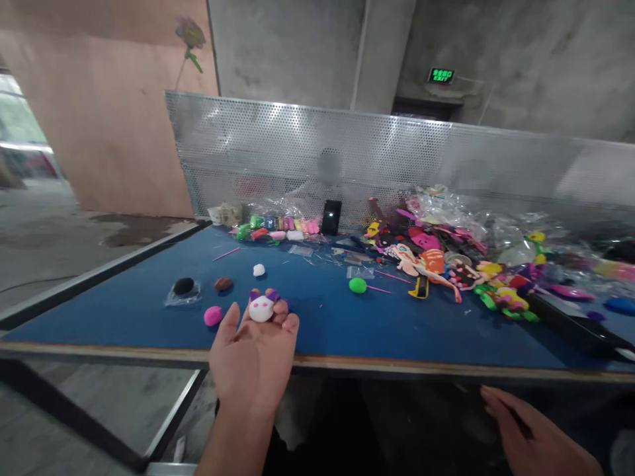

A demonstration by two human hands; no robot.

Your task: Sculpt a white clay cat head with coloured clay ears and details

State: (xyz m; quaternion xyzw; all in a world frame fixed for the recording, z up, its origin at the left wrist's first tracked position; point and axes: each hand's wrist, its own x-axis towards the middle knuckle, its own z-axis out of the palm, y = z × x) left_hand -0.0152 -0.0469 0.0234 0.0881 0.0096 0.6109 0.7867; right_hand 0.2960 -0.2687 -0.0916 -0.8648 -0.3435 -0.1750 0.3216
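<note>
A small white clay animal head point(261, 309) with pink spots and purple-and-brown ears rests on the curled fingers of my left hand point(255, 354), palm up over the table's front edge. Below that edge at the lower right, my right hand point(533, 423) hangs with fingers loosely extended and nothing visible in it. Close to my left hand lie a pink clay ball point(213, 316), a brown clay lump point(223, 284) and a white clay lump point(258, 270). A black clay lump point(183, 286) sits on clear plastic wrap farther left.
On the blue tabletop point(317, 334) a green clay ball point(357, 285) touches a pink stick. Packs of coloured clay point(285, 226) and a black phone-like object point(331, 217) stand at the back. Colourful clay pieces and plastic bags point(431, 254) crowd the right, before a perforated metal panel point(297, 142).
</note>
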